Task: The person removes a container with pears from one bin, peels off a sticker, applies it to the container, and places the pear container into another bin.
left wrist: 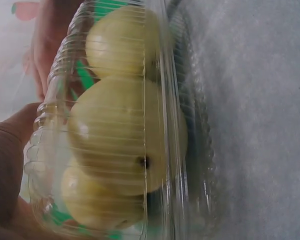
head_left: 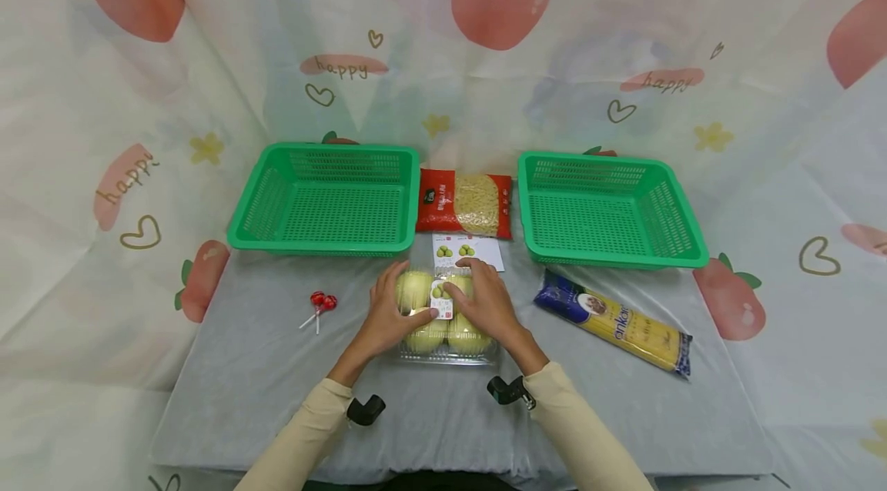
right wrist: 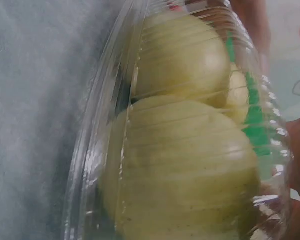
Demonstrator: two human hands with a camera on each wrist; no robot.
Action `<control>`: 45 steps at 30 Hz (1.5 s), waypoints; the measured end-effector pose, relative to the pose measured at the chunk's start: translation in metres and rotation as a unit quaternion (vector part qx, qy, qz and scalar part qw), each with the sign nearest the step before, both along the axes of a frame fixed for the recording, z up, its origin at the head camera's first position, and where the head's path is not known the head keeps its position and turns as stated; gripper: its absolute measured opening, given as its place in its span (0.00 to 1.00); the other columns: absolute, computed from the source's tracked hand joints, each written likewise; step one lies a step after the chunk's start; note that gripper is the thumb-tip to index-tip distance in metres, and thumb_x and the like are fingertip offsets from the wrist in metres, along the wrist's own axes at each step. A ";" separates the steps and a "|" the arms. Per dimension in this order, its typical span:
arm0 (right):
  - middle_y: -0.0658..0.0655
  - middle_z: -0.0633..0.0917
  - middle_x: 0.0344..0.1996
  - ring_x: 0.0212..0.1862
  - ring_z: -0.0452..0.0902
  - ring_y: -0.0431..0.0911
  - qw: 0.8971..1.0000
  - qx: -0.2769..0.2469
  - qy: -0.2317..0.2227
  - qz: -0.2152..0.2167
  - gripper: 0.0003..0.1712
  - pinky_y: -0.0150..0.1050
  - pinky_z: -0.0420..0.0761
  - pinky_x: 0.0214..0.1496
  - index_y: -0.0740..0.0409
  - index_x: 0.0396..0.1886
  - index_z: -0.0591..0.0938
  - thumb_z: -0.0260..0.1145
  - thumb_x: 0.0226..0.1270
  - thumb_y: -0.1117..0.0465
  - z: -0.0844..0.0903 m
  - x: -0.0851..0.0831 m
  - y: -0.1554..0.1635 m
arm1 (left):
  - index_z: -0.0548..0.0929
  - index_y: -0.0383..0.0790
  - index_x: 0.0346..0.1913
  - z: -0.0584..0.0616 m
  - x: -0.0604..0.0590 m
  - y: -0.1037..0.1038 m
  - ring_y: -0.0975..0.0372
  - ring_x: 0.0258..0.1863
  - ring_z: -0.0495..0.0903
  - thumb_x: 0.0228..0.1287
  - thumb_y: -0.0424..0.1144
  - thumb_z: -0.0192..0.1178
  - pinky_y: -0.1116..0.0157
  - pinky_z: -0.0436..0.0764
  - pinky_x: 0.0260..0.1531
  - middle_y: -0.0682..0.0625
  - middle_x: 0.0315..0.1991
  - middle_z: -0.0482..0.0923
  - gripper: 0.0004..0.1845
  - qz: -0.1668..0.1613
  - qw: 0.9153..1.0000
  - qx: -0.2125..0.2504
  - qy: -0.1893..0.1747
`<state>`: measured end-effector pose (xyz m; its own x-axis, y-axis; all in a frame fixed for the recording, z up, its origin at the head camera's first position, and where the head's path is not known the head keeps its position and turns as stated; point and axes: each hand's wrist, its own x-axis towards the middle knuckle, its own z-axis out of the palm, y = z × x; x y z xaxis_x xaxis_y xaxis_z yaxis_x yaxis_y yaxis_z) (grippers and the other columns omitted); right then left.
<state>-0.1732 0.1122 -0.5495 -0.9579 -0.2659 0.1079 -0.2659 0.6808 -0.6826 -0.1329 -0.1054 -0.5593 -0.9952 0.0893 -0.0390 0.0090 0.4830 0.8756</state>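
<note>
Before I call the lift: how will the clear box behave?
The box may flex, being thin-looking, ribbed plastic. Probably weighty: large fruit fills much of it. Being round, the fruit could shift slightly if it tilts.

A red bag with a window of small yellow pieces (head_left: 436,202) lies on a grey-covered table (head_left: 235,391), with 1 green basket (head_left: 320,248) just beside it on the left and 1 more green basket (head_left: 617,259) just beside it on the right. In front of the bag is a white card (head_left: 488,252); 2 red lollipops (head_left: 317,297) lie to its front left, and a blue-and-yellow packet (head_left: 613,322) to its front right. Behind the bag hangs a strawberry-printed curtain (head_left: 430,83).
</note>
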 end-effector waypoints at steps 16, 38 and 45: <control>0.57 0.86 0.56 0.60 0.78 0.56 0.999 0.007 -0.019 -0.032 0.28 0.58 0.76 0.62 0.50 0.60 0.83 0.74 0.69 0.40 -0.001 -0.005 0.004 | 0.68 0.48 0.75 0.000 -0.011 0.017 0.46 0.65 0.61 0.64 0.49 0.74 0.43 0.68 0.63 0.41 0.74 0.65 0.40 0.089 0.996 -0.004 -0.002; 0.53 0.87 0.55 0.61 0.81 0.54 0.998 0.002 -0.029 -0.062 0.24 0.62 0.73 0.66 0.47 0.57 0.85 0.71 0.72 0.38 -0.008 -0.005 -0.004 | 0.63 0.48 0.80 -0.003 -0.005 0.007 0.45 0.68 0.57 0.50 0.58 0.82 0.40 0.70 0.61 0.37 0.75 0.59 0.57 0.038 0.998 -0.043 -0.005; 0.54 0.87 0.55 0.59 0.82 0.55 0.998 0.006 -0.019 -0.061 0.20 0.60 0.73 0.66 0.47 0.59 0.84 0.63 0.80 0.42 -0.009 -0.004 -0.006 | 0.67 0.53 0.78 -0.001 -0.010 0.011 0.47 0.63 0.59 0.55 0.64 0.77 0.45 0.72 0.56 0.39 0.71 0.62 0.50 0.055 0.995 -0.077 -0.015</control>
<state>-0.1776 0.1061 -0.5580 -0.9868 -0.1472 0.0681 -0.1537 0.7153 -0.6817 -0.1432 -0.0942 -0.5599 -0.9969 -0.0288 -0.0734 -0.0758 0.6081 0.7903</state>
